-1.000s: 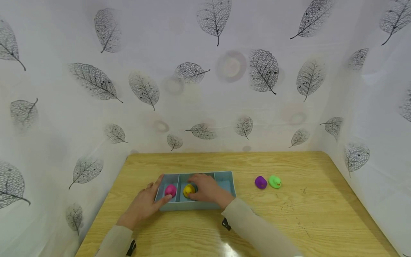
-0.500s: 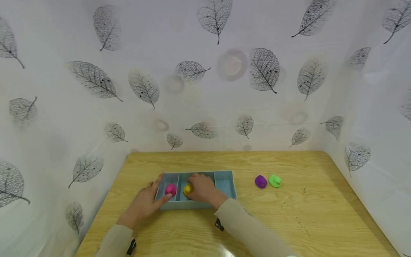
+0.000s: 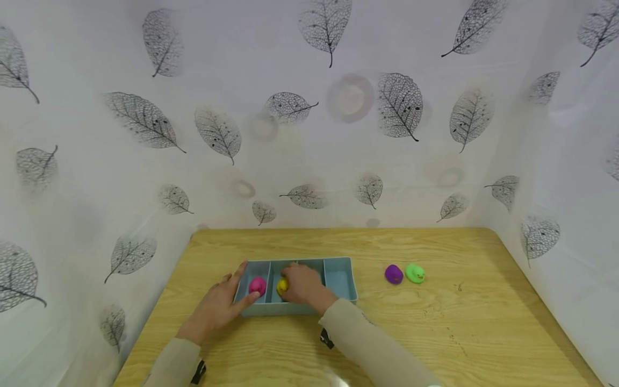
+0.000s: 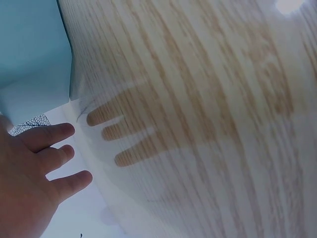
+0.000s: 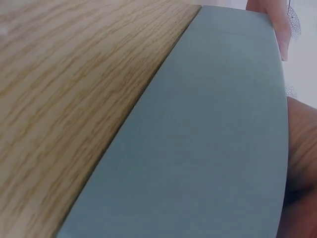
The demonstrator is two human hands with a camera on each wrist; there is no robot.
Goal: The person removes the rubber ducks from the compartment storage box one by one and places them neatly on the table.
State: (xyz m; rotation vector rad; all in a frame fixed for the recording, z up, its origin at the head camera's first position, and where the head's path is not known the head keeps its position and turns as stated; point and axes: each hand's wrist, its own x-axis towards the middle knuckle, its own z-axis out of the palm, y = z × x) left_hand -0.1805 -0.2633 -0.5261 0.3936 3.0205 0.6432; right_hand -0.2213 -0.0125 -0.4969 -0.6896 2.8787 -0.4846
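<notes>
A blue-grey divided box [image 3: 275,309] sits on the wooden table. Its leftmost compartment holds a pink toy duck [image 3: 257,286]. Inside the compartment beside it, my right hand [image 3: 304,285] curls its fingers round a yellow toy duck [image 3: 282,286], partly hidden behind them. My left hand [image 3: 215,306] rests on the box's left end, thumb over the front rim and a finger at the back left corner. Several straight fingers [image 4: 69,186] stand spread past the box end in the left wrist view. The right wrist view is mostly filled by the box's outer wall [image 5: 208,129].
Right of the box, a purple toy duck [image 3: 394,274] and a green toy duck [image 3: 415,273] lie side by side on the table [image 3: 483,312]. A pale leaf-print sheet [image 3: 314,156] stands behind the table and along both sides.
My right hand has shifted slightly left and closed further over the yellow duck, uncovering the box's right compartment. My left hand stays put.
</notes>
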